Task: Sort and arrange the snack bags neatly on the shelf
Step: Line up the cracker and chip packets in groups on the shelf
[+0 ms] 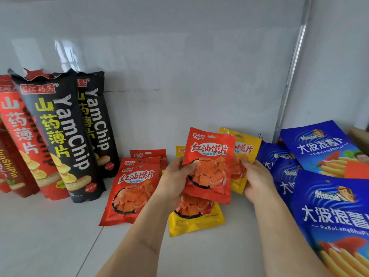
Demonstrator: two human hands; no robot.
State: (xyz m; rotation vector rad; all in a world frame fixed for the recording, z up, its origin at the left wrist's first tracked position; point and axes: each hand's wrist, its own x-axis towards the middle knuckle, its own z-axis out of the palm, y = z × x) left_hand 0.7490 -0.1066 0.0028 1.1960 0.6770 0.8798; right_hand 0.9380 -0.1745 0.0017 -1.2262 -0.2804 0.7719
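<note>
Left hand (pixel 175 176) pinches a red snack bag (pixel 209 166) by its edge; right hand (pixel 257 176) grips the yellow bag (pixel 242 154) behind. Both look light, crinkly, slippery; side seams suit holding.

The small red snack bag (pixel 208 166) is glossy plastic film with a crimped top seal, as is the yellow bag (pixel 242 156) behind it. The tall black yam chip bags (pixel 60 136) look more satin, creased along their sides. The large blue bags (pixel 329 212) shine brightly. The white shelf (pixel 50 236) is smooth and faintly reflective; the back panel (pixel 179 56) is glossy, edged by a metal strip (pixel 291 76).
</note>
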